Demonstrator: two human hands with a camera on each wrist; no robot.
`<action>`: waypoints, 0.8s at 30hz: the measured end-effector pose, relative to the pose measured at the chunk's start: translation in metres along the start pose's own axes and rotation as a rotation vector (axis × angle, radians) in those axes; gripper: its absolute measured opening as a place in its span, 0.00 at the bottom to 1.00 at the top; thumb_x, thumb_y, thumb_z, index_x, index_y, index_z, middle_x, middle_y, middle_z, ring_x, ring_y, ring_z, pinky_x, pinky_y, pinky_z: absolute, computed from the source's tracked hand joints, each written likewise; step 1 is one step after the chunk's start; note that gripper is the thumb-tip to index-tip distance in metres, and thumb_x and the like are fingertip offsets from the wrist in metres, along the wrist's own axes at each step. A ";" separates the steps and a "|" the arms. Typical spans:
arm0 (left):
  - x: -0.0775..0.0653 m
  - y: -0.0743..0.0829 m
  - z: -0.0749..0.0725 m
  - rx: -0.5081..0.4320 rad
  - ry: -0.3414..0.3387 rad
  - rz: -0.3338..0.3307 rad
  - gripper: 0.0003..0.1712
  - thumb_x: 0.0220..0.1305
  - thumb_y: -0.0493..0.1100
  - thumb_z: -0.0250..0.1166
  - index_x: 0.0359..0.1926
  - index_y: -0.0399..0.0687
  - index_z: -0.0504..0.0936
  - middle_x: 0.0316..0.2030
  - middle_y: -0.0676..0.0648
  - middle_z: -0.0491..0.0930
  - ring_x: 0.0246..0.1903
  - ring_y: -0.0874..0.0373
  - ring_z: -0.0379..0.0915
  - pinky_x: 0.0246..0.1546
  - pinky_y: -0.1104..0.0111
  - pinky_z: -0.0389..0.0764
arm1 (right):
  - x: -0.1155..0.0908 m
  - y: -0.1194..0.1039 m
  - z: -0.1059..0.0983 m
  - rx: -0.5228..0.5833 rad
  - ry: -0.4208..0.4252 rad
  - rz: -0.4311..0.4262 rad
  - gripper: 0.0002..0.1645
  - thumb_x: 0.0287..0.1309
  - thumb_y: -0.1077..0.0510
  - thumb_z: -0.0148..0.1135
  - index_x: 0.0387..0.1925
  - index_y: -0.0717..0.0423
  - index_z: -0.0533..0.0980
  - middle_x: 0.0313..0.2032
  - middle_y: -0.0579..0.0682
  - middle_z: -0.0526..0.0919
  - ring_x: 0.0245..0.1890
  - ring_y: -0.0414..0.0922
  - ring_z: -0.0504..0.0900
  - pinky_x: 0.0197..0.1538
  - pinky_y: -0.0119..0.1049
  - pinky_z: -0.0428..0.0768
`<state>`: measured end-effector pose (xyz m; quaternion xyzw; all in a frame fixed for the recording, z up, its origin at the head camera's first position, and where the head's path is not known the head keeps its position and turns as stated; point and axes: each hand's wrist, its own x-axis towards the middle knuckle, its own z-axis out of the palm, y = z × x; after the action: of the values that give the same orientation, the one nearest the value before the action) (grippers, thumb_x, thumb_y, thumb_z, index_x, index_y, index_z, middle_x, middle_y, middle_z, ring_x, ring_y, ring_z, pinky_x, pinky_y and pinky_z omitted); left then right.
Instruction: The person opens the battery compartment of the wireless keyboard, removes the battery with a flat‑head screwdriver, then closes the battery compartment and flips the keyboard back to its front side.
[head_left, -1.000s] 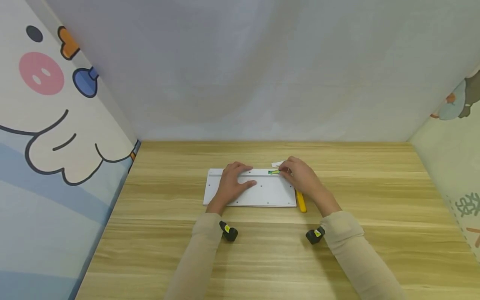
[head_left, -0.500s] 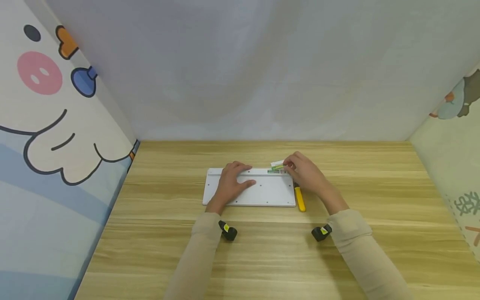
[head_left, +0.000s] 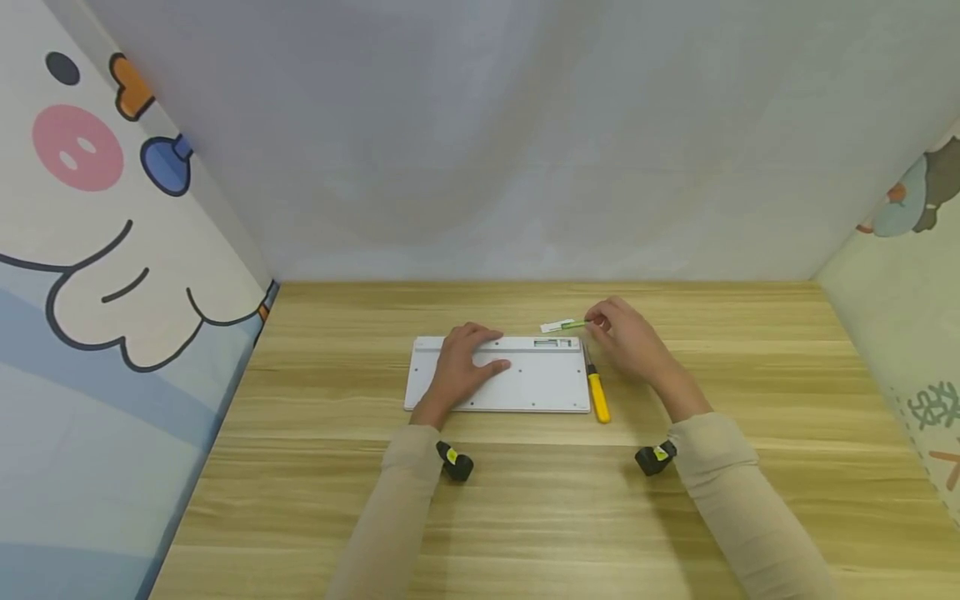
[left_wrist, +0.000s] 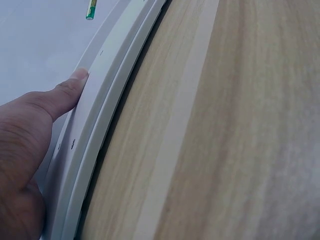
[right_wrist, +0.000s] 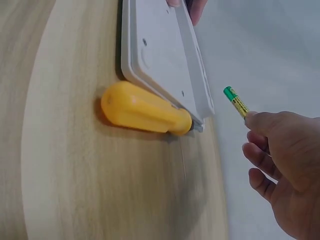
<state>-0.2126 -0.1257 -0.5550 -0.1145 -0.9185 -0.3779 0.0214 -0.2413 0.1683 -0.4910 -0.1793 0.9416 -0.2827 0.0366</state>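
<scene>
A white keyboard (head_left: 547, 387) lies underside up on the table, small screws dotted over its back. Across its left half rests my left hand (head_left: 463, 367), thumb stretched over the back and fingers at the far edge. The battery slot (head_left: 551, 342) near the far right corner is uncovered. Between thumb and fingertips, my right hand (head_left: 626, 342) pinches a green-and-yellow battery (right_wrist: 236, 101), held beyond the keyboard's far right corner. In the head view the battery's left end overlaps a small white cover (head_left: 552, 327) behind the keyboard.
A screwdriver (head_left: 599, 398) with a yellow handle lies along the keyboard's right edge, its shaft pointing away from me. The wooden table (head_left: 480, 533) ends at a pale wall (head_left: 480, 167) behind, with printed panels at both sides.
My right hand has lifted the battery out of the slot and carried it right and back, past the keyboard's far edge. The left hand has stayed in place.
</scene>
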 end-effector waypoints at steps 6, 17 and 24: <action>0.000 0.000 -0.001 -0.007 0.007 0.008 0.30 0.59 0.53 0.75 0.61 0.52 0.82 0.56 0.47 0.81 0.62 0.49 0.71 0.72 0.52 0.68 | 0.002 0.011 0.000 -0.006 0.012 0.019 0.16 0.76 0.57 0.53 0.54 0.64 0.77 0.52 0.60 0.78 0.51 0.56 0.80 0.57 0.52 0.81; -0.001 0.002 -0.001 -0.018 0.010 0.003 0.30 0.59 0.53 0.75 0.62 0.53 0.81 0.56 0.47 0.81 0.62 0.49 0.71 0.72 0.52 0.68 | 0.005 0.029 0.005 -0.023 0.000 0.050 0.15 0.75 0.58 0.54 0.54 0.65 0.76 0.49 0.61 0.77 0.51 0.57 0.79 0.59 0.53 0.81; -0.002 -0.002 0.001 -0.014 0.003 0.014 0.30 0.60 0.54 0.75 0.62 0.54 0.81 0.57 0.47 0.81 0.62 0.50 0.71 0.71 0.52 0.69 | 0.003 0.036 0.007 -0.065 -0.004 0.062 0.15 0.74 0.59 0.55 0.54 0.66 0.76 0.49 0.61 0.78 0.53 0.58 0.80 0.60 0.55 0.81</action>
<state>-0.2114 -0.1265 -0.5572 -0.1206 -0.9149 -0.3844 0.0246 -0.2540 0.1911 -0.5165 -0.1518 0.9553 -0.2505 0.0413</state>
